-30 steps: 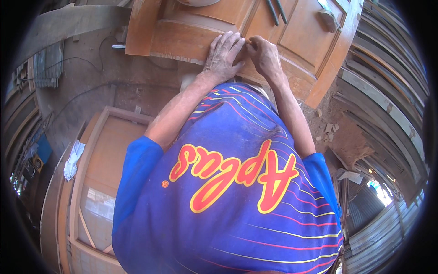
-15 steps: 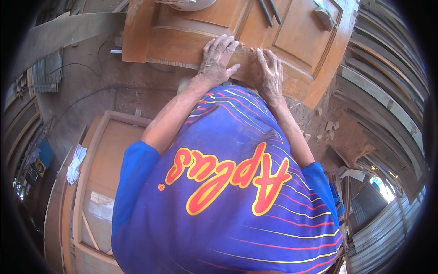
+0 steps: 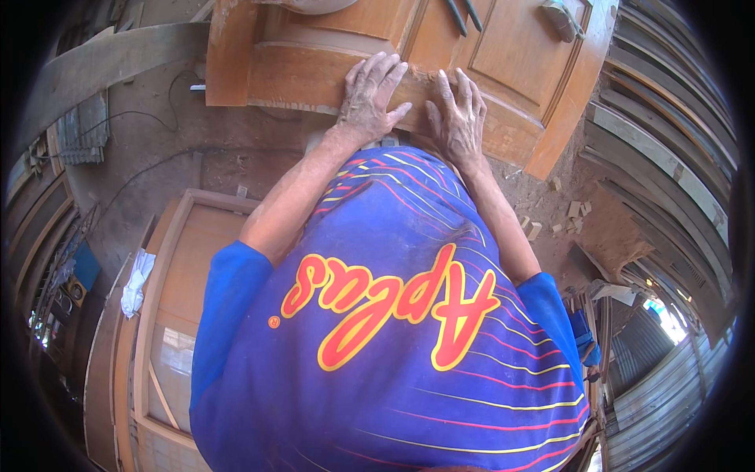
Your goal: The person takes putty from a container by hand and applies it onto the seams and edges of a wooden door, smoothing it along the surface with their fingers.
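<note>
I see both hands flat on the near rail of a wooden panel door lying ahead. Left hand has its grip spread, palm down on the wood. Right hand just beside it, grip also spread, clamped on nothing. Two dark tools lie far on the door. Another door frame lies lower left.
</note>
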Demonstrator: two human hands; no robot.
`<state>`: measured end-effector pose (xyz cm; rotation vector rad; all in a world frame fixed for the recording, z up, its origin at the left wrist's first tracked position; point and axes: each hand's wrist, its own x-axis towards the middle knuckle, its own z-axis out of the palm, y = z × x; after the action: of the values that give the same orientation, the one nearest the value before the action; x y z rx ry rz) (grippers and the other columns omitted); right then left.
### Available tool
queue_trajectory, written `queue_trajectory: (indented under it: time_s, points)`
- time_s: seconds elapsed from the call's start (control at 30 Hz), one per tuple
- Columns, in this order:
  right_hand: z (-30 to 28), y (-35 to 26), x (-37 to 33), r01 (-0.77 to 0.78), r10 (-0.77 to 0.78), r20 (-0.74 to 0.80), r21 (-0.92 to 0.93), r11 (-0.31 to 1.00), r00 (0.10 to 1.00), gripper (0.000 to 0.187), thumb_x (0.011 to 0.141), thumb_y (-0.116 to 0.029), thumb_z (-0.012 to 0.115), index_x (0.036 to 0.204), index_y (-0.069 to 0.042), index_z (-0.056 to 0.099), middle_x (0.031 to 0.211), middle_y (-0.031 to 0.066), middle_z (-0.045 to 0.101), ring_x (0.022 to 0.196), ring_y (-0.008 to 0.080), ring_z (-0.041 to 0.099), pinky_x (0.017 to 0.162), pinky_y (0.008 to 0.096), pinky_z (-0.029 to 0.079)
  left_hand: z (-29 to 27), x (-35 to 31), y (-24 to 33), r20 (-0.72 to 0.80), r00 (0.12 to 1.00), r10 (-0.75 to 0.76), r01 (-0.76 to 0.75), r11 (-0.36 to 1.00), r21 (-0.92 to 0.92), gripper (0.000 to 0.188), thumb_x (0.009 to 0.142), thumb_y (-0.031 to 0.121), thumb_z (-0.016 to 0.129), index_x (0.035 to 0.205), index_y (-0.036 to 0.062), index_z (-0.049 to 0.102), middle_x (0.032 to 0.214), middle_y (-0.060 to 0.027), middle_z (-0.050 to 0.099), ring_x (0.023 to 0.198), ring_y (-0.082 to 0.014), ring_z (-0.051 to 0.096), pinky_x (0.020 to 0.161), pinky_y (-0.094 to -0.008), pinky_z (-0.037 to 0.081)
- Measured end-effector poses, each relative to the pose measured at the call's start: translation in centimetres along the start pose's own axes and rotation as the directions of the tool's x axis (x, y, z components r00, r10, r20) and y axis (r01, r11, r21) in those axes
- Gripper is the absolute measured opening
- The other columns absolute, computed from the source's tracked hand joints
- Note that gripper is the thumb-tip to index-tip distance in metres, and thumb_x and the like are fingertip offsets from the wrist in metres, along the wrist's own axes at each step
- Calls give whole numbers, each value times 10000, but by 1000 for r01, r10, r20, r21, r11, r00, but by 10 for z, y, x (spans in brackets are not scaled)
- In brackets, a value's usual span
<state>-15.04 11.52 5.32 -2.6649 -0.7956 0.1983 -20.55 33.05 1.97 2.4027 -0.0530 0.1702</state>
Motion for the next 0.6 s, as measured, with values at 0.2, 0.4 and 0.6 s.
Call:
queue_trajectory:
  time_s: [0.2, 0.4, 0.6]
  points:
    - [5, -3, -9, 24, -18, 68, -81, 996, 998, 713, 975, -301, 733, 1613, -141, 459, 1638, 230, 379, 1513, 426, 349, 1226, 547, 285, 1, 2, -1, -4, 1000, 0, 0, 1000, 2, 808, 811, 291, 878, 1521, 116, 535, 1557, -111, 503, 1489, -324, 432, 1236, -519, 290]
    - [4, -5, -1, -18, 19, 48, -24, 1000, 999, 736, 971, -340, 735, 1621, -148, 449, 1648, 223, 372, 1524, 420, 339, 1228, 554, 271, 2, 1, -1, -8, 1000, -1, 1, 1000, 6, 804, 814, 299, 878, 1521, 115, 542, 1558, -109, 510, 1489, -323, 435, 1239, -513, 288]
    - [9, -5, -9, 21, -15, 43, -154, 988, 999, 725, 943, -353, 755, 1588, -157, 488, 1623, 222, 407, 1500, 409, 380, 1205, 528, 302, 2, 0, 0, -12, 1000, -1, 1, 1000, 10, 811, 808, 302, 884, 1520, 112, 546, 1552, -114, 519, 1485, -320, 442, 1240, -509, 289]
